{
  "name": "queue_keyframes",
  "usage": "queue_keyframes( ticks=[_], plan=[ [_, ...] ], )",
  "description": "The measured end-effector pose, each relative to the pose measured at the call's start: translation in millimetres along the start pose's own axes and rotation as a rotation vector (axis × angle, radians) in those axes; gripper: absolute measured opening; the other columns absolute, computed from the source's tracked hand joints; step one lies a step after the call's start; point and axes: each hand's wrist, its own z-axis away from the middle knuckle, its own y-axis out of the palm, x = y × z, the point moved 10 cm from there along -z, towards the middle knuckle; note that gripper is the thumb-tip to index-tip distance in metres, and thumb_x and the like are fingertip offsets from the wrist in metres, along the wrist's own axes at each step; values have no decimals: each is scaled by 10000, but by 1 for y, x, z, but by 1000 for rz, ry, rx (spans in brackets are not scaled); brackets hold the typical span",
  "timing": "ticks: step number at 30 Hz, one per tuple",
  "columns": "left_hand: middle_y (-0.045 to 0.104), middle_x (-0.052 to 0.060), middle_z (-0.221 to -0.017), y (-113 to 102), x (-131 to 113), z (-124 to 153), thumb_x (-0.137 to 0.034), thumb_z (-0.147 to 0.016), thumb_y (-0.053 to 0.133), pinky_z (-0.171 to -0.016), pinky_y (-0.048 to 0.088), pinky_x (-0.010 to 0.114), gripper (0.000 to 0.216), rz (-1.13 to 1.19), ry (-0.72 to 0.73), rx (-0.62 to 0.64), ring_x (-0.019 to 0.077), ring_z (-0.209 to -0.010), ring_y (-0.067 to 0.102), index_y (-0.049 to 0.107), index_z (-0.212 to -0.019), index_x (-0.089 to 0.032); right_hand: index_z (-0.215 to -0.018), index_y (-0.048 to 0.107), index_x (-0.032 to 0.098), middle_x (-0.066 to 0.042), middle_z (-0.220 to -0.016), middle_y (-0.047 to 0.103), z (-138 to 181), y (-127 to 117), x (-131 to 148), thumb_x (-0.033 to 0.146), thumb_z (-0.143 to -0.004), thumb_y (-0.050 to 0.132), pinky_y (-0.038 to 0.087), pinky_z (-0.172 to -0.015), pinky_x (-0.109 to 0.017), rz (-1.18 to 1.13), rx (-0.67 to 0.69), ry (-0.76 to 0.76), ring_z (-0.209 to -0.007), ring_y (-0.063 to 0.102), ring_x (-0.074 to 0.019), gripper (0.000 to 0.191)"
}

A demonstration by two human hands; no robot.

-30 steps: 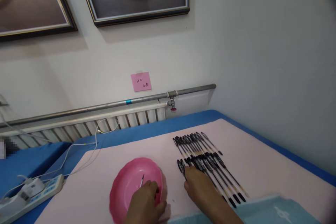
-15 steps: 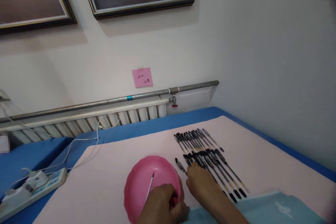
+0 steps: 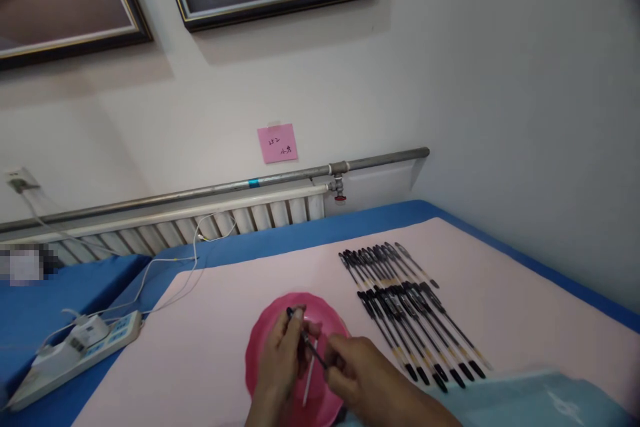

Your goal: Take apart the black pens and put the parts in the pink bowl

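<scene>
Over the pink scalloped plate (image 3: 251, 347), both my hands are on one black-capped pen (image 3: 309, 341). My left hand (image 3: 283, 353) pinches its upper, capped end, and my right hand (image 3: 357, 367) has closed fingers round the lower end. Beneath the pen a slim white stick (image 3: 309, 380) shows in the plate; my fingers partly cover it. To the right, several black-capped pens lie side by side in a near row (image 3: 420, 327), with a farther row of similar pens (image 3: 383, 267) behind them.
A light blue cloth (image 3: 520, 400) lies at the near right edge of the pale pink sheet (image 3: 200, 347). At the left, a power strip (image 3: 115, 340) with plugs and white cables (image 3: 195, 247) rests on the blue cover. A radiator (image 3: 260, 213) and wall stand behind.
My right hand has come left from the pens, and a pen from the left end of the near row is now between my hands above the plate. The view has shifted slightly.
</scene>
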Motion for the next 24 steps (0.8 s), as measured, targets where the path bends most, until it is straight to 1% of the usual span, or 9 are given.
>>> queue_keyframes(
  ticks=[4, 7, 11, 13, 15, 17, 19, 22, 24],
  plan=[
    [518, -37, -574, -34, -8, -7, -529, -797, 471, -385, 256, 209, 376, -100, 50, -128, 86, -401, 370, 556, -821, -164, -659, 515, 178, 49, -578, 483, 2, 7, -5, 120, -681, 459, 238, -457, -196, -15, 58, 49, -533, 394, -85, 84],
    [547, -5, -573, -52, -21, -10, -445, -836, 425, -499, 349, 245, 322, -482, 124, -186, 139, -509, 490, 565, -738, -173, -624, 516, 170, 46, -561, 471, 2, 0, -4, 110, -656, 448, 233, -448, -193, 3, 84, 87, -534, 398, -83, 96],
    [672, 89, -772, -42, -16, -11, -294, -835, 419, -620, 372, 289, 235, -1025, 105, -82, 216, -721, 606, 619, -846, -170, -661, 521, 183, 66, -516, 414, 1, -2, -6, 117, -672, 417, 229, -395, -175, -93, 96, 164, -439, 382, -70, 123],
    [685, 115, -792, -36, -8, -9, -297, -844, 402, -606, 363, 300, 261, -1180, 57, -29, 238, -723, 622, 627, -860, -166, -678, 511, 193, 78, -493, 394, 0, 1, -10, 133, -681, 410, 224, -358, -174, -168, 96, 204, -382, 359, -67, 118],
    [687, 140, -862, -35, -8, -7, -313, -845, 409, -624, 372, 310, 280, -1230, 41, -36, 251, -759, 627, 630, -913, -156, -671, 497, 194, 76, -491, 410, -2, 2, -12, 138, -677, 412, 227, -347, -172, -247, 67, 206, -370, 364, -67, 102],
    [666, 149, -980, -38, -17, -5, -306, -835, 433, -687, 389, 315, 291, -1154, 80, -94, 250, -850, 612, 622, -993, -151, -650, 481, 192, 72, -492, 429, -4, 2, -12, 132, -668, 412, 238, -353, -169, -324, 41, 195, -369, 372, -64, 93],
    [655, 121, -953, -39, -26, -3, -319, -844, 419, -699, 399, 302, 298, -922, 127, -123, 217, -821, 593, 631, -973, -154, -636, 473, 191, 73, -485, 439, -5, 2, -12, 131, -658, 413, 257, -357, -168, -390, 41, 199, -363, 375, -62, 88],
    [550, 7, -662, -28, -16, 0, -468, -835, 422, -476, 344, 243, 384, -346, 16, 15, 110, -481, 437, 637, -899, -156, -633, 485, 188, 67, -493, 461, -7, 5, -10, 140, -634, 418, 278, -347, -163, -444, 67, 191, -367, 401, -64, 83],
    [427, -59, -570, -9, -4, 6, -543, -762, 526, -385, 234, 208, 447, -16, -112, 154, 60, -394, 273, 628, -947, -148, -652, 493, 193, 71, -477, 456, -7, 12, -10, 157, -628, 415, 264, -312, -165, -486, 113, 205, -342, 390, -70, 89]
  ],
)
